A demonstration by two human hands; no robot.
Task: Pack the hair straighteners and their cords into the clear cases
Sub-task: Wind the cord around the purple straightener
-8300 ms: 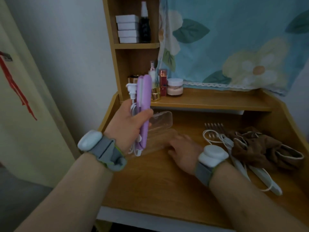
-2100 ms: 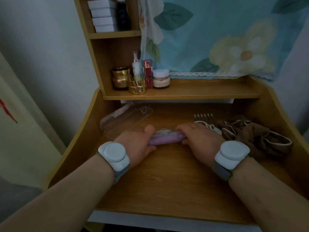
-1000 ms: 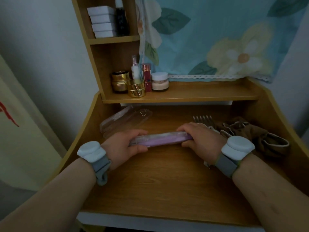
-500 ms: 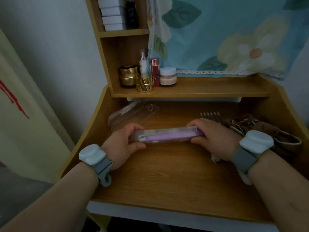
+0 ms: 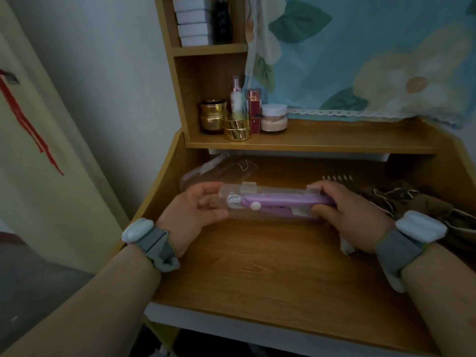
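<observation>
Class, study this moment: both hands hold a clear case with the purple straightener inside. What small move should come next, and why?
Probably set the clear case down on the desk. The purple straightener already lies inside it, and the left hand and right hand each grip an end. A second clear case waits behind.

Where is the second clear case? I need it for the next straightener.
The second clear case lies at the desk's back left, under the shelf, behind the left hand.
</observation>
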